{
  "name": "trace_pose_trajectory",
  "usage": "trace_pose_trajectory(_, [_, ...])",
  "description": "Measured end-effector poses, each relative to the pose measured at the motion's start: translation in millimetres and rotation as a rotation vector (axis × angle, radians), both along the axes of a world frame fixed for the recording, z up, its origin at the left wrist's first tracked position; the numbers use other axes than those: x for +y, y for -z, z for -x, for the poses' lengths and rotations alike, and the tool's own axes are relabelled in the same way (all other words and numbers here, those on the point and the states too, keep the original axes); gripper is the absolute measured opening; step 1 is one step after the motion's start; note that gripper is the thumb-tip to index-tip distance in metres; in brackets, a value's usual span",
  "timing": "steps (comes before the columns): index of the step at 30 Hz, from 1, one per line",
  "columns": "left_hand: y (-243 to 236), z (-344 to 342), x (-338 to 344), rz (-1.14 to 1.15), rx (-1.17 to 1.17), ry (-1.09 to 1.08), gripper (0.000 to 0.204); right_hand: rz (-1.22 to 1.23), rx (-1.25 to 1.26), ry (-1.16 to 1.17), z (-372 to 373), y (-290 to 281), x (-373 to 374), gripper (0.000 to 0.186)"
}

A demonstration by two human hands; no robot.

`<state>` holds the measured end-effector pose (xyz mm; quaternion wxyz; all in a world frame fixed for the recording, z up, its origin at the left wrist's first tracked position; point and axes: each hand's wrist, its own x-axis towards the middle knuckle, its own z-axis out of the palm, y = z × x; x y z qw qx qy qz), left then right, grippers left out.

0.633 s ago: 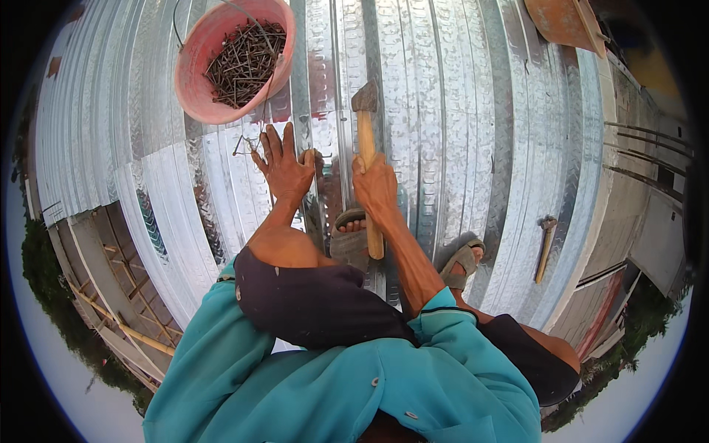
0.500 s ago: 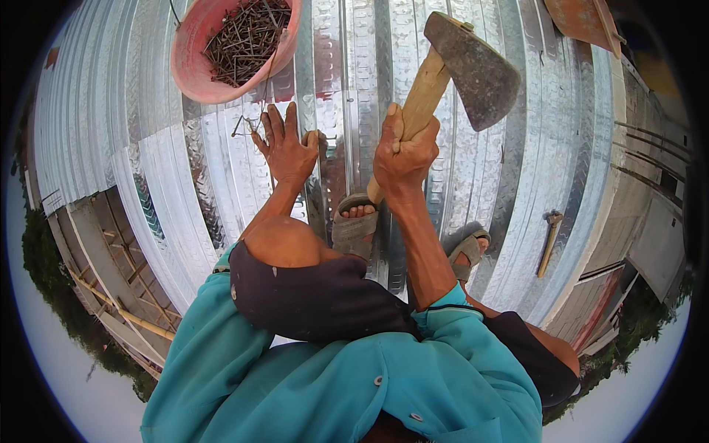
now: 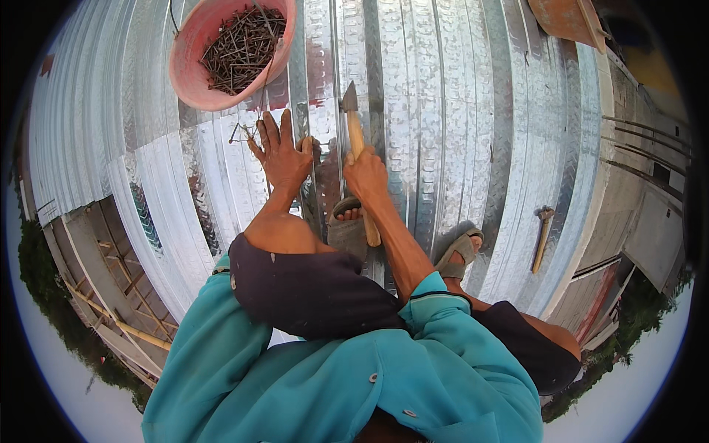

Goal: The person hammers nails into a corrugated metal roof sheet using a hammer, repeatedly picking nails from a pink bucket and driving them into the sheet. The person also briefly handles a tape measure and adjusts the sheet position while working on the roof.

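My right hand [image 3: 365, 177] grips the wooden handle of a hatchet [image 3: 356, 135]. Its dark metal head is down near the ribbed metal sheeting [image 3: 458, 148], seen nearly edge-on; whether it touches the sheet I cannot tell. To the left, my left hand [image 3: 286, 164] lies flat on the sheeting with fingers spread. Bent wire [image 3: 242, 133] lies by its fingertips. Beyond that hand stands a pink bucket [image 3: 185, 77], holding many brown nails [image 3: 242, 52].
A small wooden-handled hammer [image 3: 543, 240] lies on the sheeting at the right. A rusty orange panel [image 3: 565, 21] is at the far right. The sheeting ends at the left above a drop with bamboo poles [image 3: 136, 328]. A concrete ledge [image 3: 591, 244] borders the right.
My right hand has swung the hatchet down and to the left, turning its head from broadside to edge-on. My left hand stays in place on the sheeting.
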<state>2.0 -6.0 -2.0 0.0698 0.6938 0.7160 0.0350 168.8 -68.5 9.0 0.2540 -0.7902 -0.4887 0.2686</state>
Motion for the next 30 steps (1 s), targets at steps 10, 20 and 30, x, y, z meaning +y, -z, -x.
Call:
trace_pose_trajectory(10, [-2, -2, -2, 0.038, 0.011, 0.005, 0.081, 0.185, 0.095, 0.007, 1, -19, 21, 0.042])
trace_pose_trajectory(20, [-1, 9, -4, 0.013, 0.038, 0.017, 0.078, 0.226, 0.081, 0.052, 8, -33, 22, 0.039])
trace_pose_trajectory(30, [-5, -4, -5, 0.046, 0.081, 0.006, 0.08, 0.311, 0.117, -0.128, -12, -1, 3, 0.042])
